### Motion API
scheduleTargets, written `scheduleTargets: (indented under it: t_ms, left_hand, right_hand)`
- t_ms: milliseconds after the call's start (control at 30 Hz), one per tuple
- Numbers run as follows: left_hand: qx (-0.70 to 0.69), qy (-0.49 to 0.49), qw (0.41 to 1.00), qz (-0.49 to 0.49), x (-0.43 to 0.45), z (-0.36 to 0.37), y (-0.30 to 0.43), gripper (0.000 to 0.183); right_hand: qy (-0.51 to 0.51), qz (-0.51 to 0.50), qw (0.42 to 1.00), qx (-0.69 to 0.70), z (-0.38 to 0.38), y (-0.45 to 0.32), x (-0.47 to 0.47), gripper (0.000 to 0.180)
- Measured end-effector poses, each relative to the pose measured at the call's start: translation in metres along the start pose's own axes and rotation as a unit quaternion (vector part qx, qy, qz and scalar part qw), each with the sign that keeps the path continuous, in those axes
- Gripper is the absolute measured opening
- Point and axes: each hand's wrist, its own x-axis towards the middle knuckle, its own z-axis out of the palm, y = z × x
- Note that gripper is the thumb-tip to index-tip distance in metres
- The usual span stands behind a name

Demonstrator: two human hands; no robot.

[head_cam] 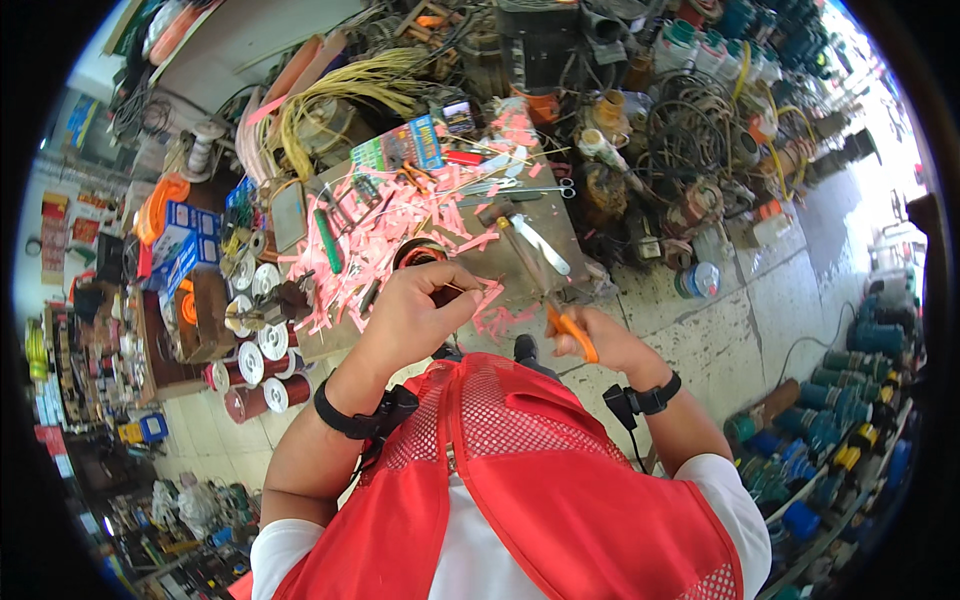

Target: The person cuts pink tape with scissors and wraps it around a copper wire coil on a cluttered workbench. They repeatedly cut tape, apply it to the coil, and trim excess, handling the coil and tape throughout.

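My left hand (431, 304) is over the near edge of the workbench, thumb and forefinger pinched on a small pink strip (489, 294). Partly hidden behind that hand lies a round motor part with copper-coloured windings (420, 255). My right hand (592, 336) holds orange-handled scissors (574, 336) to the right of the left hand, their blades pointing up and away from me. Many cut pink strips (405, 206) cover the bench. A hammer (517, 240) and a white-bladed tool (541, 246) lie just beyond the scissors.
On the bench (480, 259) are a green-handled tool (328, 241), orange-handled pliers (415, 176) and long metal scissors (551, 189). Wire spools (286, 392) stand at the left. Coiled cables (686, 112) and motor parts crowd the far side; pumps (832, 397) line the right. A plastic bottle (703, 280) stands on the floor.
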Motion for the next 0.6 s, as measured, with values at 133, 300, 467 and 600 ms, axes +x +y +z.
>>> scheduleTargets:
  t_ms: [133, 300, 467, 600]
  left_hand:
    - [0.049, -0.055, 0.997, 0.027, 0.007, 0.007, 0.008, 0.015]
    - [0.067, -0.073, 0.995, 0.028, 0.01, 0.016, 0.01, 0.017]
    - [0.074, -0.075, 0.994, 0.029, 0.009, 0.016, 0.007, 0.015]
    - [0.068, -0.068, 0.995, 0.034, 0.008, 0.012, 0.003, 0.011]
  right_hand:
    - [-0.009, 0.013, 1.0, -0.019, 0.014, -0.028, -0.018, 0.052]
    - [0.003, 0.034, 0.999, -0.02, 0.019, -0.035, -0.021, 0.048]
    - [0.01, 0.055, 0.998, -0.022, 0.02, -0.037, -0.016, 0.046]
    - [0.019, 0.038, 0.999, -0.018, 0.023, -0.041, -0.01, 0.048]
